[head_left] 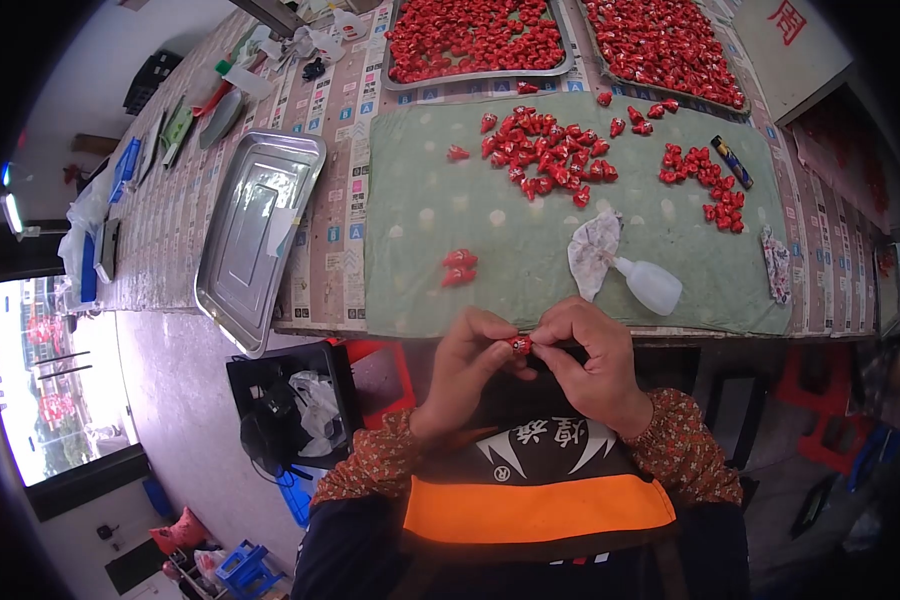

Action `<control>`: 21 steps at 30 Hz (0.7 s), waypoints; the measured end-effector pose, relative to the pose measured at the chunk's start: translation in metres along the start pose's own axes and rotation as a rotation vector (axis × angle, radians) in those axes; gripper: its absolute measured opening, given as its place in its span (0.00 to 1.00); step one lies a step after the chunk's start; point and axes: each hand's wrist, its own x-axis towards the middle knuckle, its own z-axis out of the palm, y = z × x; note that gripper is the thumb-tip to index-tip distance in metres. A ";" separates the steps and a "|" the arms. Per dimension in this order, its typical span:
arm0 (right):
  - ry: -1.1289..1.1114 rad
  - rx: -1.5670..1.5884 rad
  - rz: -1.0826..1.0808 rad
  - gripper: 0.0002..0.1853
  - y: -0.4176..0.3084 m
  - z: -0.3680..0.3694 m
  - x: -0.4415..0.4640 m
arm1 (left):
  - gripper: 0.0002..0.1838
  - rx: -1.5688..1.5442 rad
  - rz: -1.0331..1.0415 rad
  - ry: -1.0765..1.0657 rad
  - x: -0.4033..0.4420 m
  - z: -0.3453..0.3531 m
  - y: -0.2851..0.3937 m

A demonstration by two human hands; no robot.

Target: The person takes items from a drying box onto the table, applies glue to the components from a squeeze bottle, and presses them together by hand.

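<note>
Just off the table's front edge, a small red figurine (520, 345) with tiny pale markings is pinched between my two hands. My left hand (467, 365) grips its left side with thumb and finger. On its other side, the fingertips of my right hand (595, 362) are closed against it; whether they hold some fine tool or thread is too small to tell. Two similar red figurines (459, 268) lie side by side on the green cloth (410, 200), beyond my left hand. Past my right hand are a white squeeze bottle (654, 286) and a stained rag (595, 250).
A heap of red figurines (545, 150) and a smaller group (700, 175) lie on the cloth, near a dark marker-like tube (732, 162). Two full trays stand behind, the left with a metal rim (470, 78). A metal tray (255, 225) sits left. Below is a black bin (245, 380).
</note>
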 end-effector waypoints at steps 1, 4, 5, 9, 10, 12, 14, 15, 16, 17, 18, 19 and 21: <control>-0.006 -0.019 -0.014 0.09 0.001 0.000 0.000 | 0.07 0.000 0.000 0.000 0.000 0.000 -0.001; 0.025 -0.005 -0.021 0.07 -0.006 0.002 0.004 | 0.07 -0.087 -0.058 0.033 -0.002 0.000 -0.001; 0.024 -0.005 -0.021 0.07 -0.007 0.001 0.005 | 0.08 -0.099 -0.079 0.048 -0.002 0.003 0.002; 0.026 0.022 -0.010 0.08 -0.011 0.000 0.006 | 0.09 -0.108 -0.104 0.045 -0.001 0.006 0.003; 0.033 0.071 0.029 0.07 -0.011 0.000 0.005 | 0.09 -0.108 -0.104 0.044 -0.001 0.006 0.003; -0.006 0.068 0.033 0.08 -0.007 -0.003 0.004 | 0.09 -0.103 -0.103 0.033 -0.001 0.006 0.003; -0.046 0.067 0.038 0.09 -0.006 -0.004 0.003 | 0.09 -0.100 -0.105 0.039 -0.001 0.006 0.003; -0.046 0.061 0.036 0.09 -0.007 -0.005 0.004 | 0.09 -0.097 -0.107 0.045 -0.001 0.007 0.003; -0.047 0.054 0.033 0.09 -0.007 -0.005 0.004 | 0.09 -0.097 -0.107 0.045 -0.001 0.007 0.003; -0.047 0.054 0.034 0.09 -0.008 -0.003 0.003 | 0.09 -0.075 -0.105 0.050 -0.001 0.008 0.004; -0.006 0.090 0.063 0.08 -0.008 0.000 0.003 | 0.09 -0.054 -0.102 0.055 -0.002 0.009 0.004; 0.034 0.125 0.093 0.06 -0.008 0.001 0.002 | 0.09 -0.055 -0.102 0.054 -0.002 0.010 0.004; 0.032 0.105 0.076 0.06 -0.010 0.000 0.003 | 0.09 -0.062 -0.098 0.066 -0.002 0.010 0.004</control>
